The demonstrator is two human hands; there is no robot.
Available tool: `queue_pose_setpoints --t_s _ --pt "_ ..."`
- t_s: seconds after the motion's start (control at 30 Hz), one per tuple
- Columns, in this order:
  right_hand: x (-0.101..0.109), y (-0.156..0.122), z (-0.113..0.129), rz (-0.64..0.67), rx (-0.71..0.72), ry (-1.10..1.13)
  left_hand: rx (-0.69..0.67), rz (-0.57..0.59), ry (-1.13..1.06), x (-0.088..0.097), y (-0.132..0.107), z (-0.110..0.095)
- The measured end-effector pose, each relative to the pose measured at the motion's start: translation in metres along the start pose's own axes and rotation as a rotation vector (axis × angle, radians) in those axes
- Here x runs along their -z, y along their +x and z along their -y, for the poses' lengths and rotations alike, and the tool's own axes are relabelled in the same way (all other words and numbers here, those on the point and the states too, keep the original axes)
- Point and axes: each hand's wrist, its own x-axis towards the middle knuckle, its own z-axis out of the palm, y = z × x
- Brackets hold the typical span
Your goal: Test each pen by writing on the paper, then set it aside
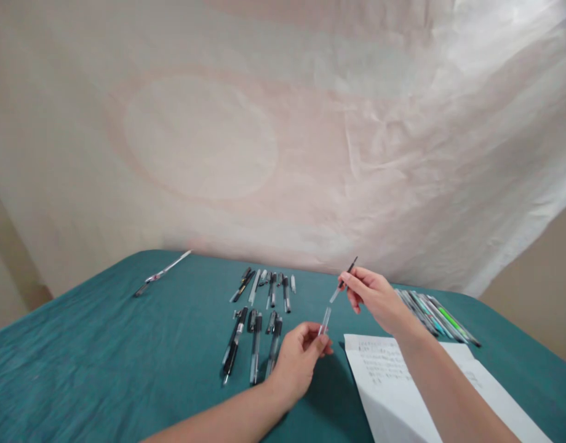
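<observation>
Between the fingers of my left hand (306,354) is a clear pen barrel (326,319), tilted with its upper end pointing away. My right hand (368,292) pinches a pen refill (350,271) with a dark upper part and a clear lower end. The refill's lower end sits just above the barrel's top; a small gap seems to part them. Left of my left hand lie several black and clear pens (256,349) with caps beside them. Farther back is another group of pens and caps (271,289).
Handwritten paper sheets (379,381) lie under my right forearm. A bundle of pens (442,317), one bright green, rests at the right. A long thin pen-like item (165,271) lies at the far left of the green cloth (126,357). A pale sheet (200,135) hangs behind.
</observation>
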Motion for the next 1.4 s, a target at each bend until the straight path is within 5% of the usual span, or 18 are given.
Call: queue_pose_setpoints --t_s 0.2,0.73,0.93,1.13,1.4 --pt "0.007 0.0 -0.003 -0.027 0.01 -0.076 -0.017 0.028 -0.015 0.001 0.001 0.002" --pt "-0.01 -0.005 -0.004 0.231 -0.027 -0.268 0.006 0.005 -0.053 0.0 -0.001 -0.006" --pt "-0.005 -0.002 -0.005 0.185 -0.072 -0.213 0.0 0.01 -0.06 0.001 0.0 -0.003" --pt "-0.01 0.012 -0.034 0.109 -0.119 -0.205 -0.039 0.029 -0.108 0.0 0.0 0.0" --pt "-0.051 0.063 -0.09 0.104 -0.107 -0.445 -0.046 0.032 -0.144 -0.001 -0.002 -0.003"
